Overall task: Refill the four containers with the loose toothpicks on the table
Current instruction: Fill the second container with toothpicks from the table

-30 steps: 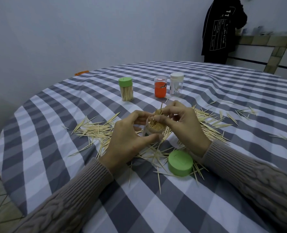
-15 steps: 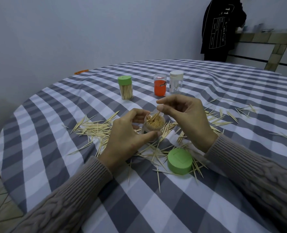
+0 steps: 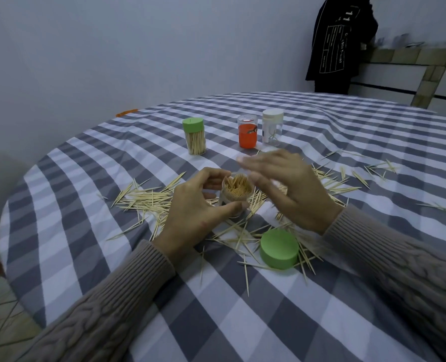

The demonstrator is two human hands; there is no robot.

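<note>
l hand (image 3: 193, 207) wrapped round the open clear container (image 3: 233, 197), thumb on near side, fingers on far side; container upright on worktop (image 3: 242, 322), packed w/ toothpicks standing on end, looks close to full. r hand (image 3: 289, 189) just beside and above its mouth, fingers spread and straight, holding nothing i can see; blurred, so likely mid-move.

loose toothpicks (image 3: 148, 199) scattered both sides of container: dense patch to its left, more under and behind r hand, a few strays far right. green lid (image 3: 279, 249) lying flat nearer the person, lying on some picks, apart from the container.

back row, well apart from hands: green-lidded container (image 3: 194, 137) w/ picks inside, capped; orange container (image 3: 247, 131) w/ clear cap; white-lidded container (image 3: 272, 128), looks nearly empty, only a few picks visible.

step in hand, my read: loading the open container, 2nd of 4 at best. lots left on cloth.

how to do it well:
- keep l hand grip firm + container vertical so standing picks don't fan out or tip
- r hand should gather a small bundle, align ends by tapping on worktop, feed in parallel to those inside, not crosswise
- don't overpack; lid needs to seat
- clear picks from under green lid before lifting it, else they scatter
- risk: sleeve drags picks off the edge
</note>
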